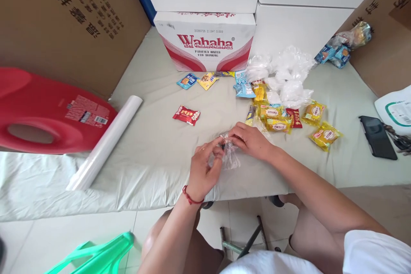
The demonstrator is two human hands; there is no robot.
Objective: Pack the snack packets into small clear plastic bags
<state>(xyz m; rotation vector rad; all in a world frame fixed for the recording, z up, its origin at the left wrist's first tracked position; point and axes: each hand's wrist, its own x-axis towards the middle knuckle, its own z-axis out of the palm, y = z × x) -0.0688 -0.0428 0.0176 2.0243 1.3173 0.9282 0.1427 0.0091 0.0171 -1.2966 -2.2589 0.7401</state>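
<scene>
Counts: 2 hands, left hand & right hand, on 1 clear bag nr front edge of table. 1 red snack pack mid-table. Approx 4 blue/yellow packs by back edge. Approx 7 yellow/red packs right of centre, some overlap. 1 film roll left. 1 red jug left edge. 1 phone right edge. 1 Wahaha box at back.

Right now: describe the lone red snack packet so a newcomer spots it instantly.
Start at the Wahaha box at the back of the table. Come toward the hands; the red packet lies alone on bare cloth, left of the yellow snack pile. It is the only red packet lying apart from the others.
</scene>
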